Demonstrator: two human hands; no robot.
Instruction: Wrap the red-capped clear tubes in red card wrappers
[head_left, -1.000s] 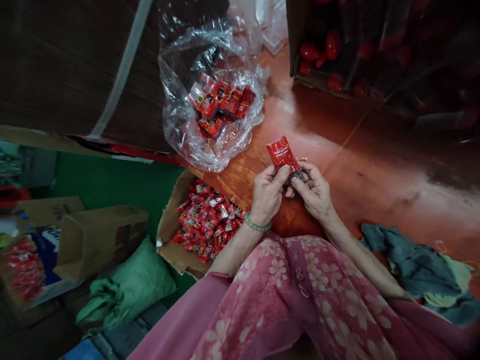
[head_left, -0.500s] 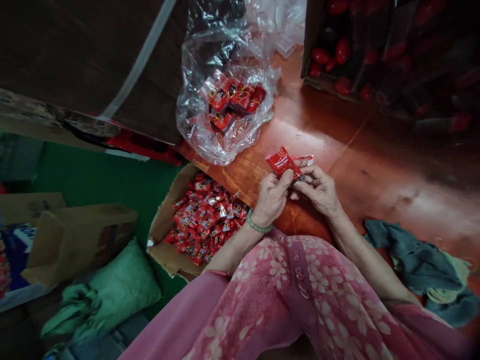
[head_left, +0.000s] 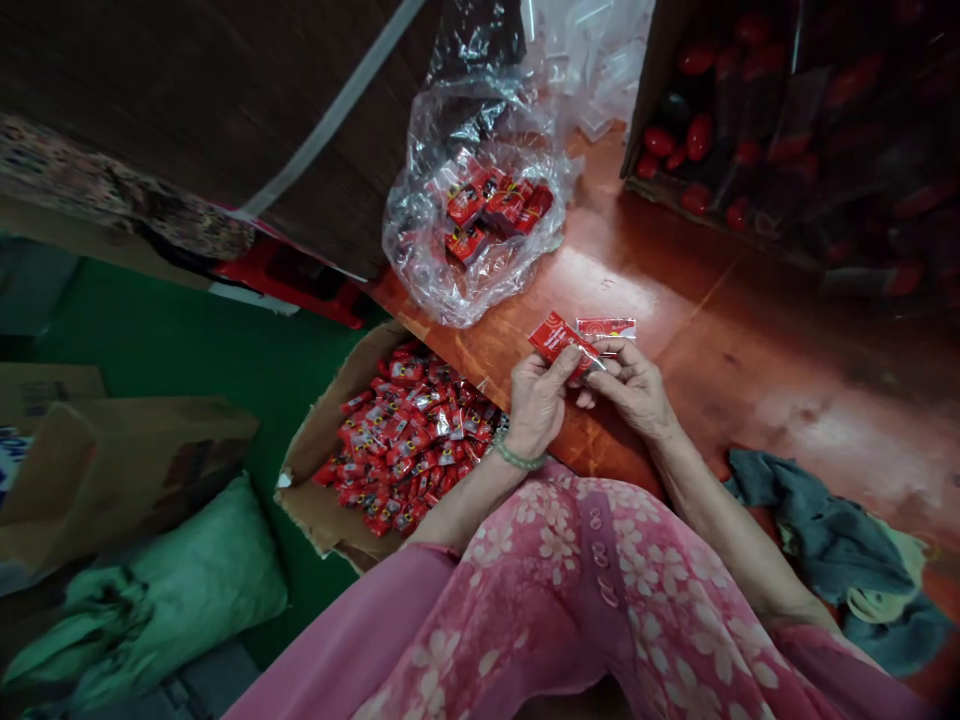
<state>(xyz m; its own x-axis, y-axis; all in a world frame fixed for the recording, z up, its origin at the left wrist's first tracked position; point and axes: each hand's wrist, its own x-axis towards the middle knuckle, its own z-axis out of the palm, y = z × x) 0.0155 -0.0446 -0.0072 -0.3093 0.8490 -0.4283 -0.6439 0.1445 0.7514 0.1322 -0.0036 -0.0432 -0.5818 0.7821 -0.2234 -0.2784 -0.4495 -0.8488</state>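
Note:
A small red packet (head_left: 553, 335) with pale print is held over the wooden surface (head_left: 675, 350). My left hand (head_left: 537, 400) pinches it, thumb on top, a green bead bracelet on that wrist. At the packet's lower right end, my right hand (head_left: 634, 385) has its fingers closed on it. A second flat red packet (head_left: 607, 327) shows just beyond my right fingertips; whether it is touched I cannot tell. Below my left forearm's side, a cardboard box (head_left: 300, 475) holds a heap of small red packets (head_left: 409, 435). A clear plastic bag (head_left: 450, 300) contains bundled red packets (head_left: 466, 205).
A dark box (head_left: 637, 120) with red items stands at the upper right. Clear plastic pieces (head_left: 592, 50) lie at the top. A dark grey cloth (head_left: 825, 520) is at the right. Cardboard boxes (head_left: 150, 450) and a pale green sack (head_left: 202, 570) sit at the left.
The view has shifted a little, moving the bag and the dark box rightward in the picture. The held packet is tilted flatter, and more of the second packet shows.

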